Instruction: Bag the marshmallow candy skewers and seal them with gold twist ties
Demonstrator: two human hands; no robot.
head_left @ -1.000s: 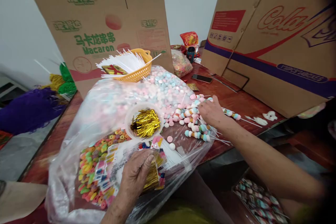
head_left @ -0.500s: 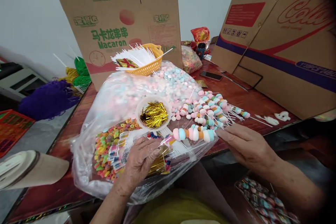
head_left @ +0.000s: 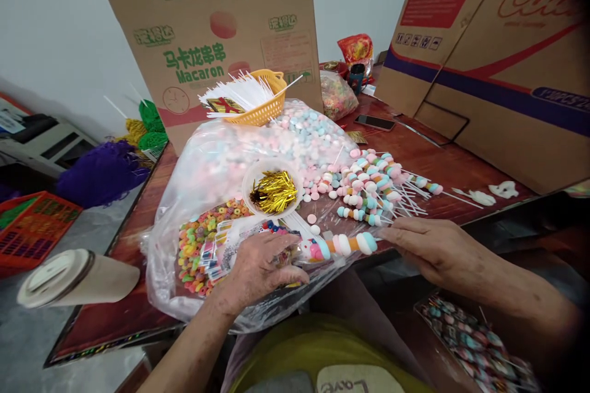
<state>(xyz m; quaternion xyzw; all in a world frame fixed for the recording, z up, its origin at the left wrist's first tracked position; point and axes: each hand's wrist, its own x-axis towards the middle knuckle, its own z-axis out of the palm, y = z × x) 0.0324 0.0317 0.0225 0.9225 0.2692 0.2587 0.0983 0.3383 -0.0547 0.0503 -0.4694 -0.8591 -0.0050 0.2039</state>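
My right hand [head_left: 426, 249] pinches the stick end of a marshmallow skewer [head_left: 348, 244], held almost level with pink, white, blue and orange pieces on it. Around the skewer's left end is a clear printed plastic bag [head_left: 305, 250], held by the fingers of my left hand [head_left: 262, 267]. More printed bags [head_left: 219, 261] lie fanned beside my left hand, over small coloured candy rings [head_left: 196, 236]. A pile of marshmallow skewers [head_left: 371, 181] rests beyond my right hand. Just past my left hand, a white bowl [head_left: 249, 179] contains gold twist ties [head_left: 275, 191].
A large clear bag of marshmallows [head_left: 221, 150] covers the table middle, with a yellow basket [head_left: 265, 115] of white sticks on it. Cardboard boxes [head_left: 198, 49] stand behind and right. A lidded cup [head_left: 99, 276] is at left, a phone [head_left: 375, 122] at back. Wrapped skewers [head_left: 474, 338] lie low right.
The skewer has moved left, and its left end is now inside the bag at my left hand. My left hand has shifted right. The whole view has swung slightly.
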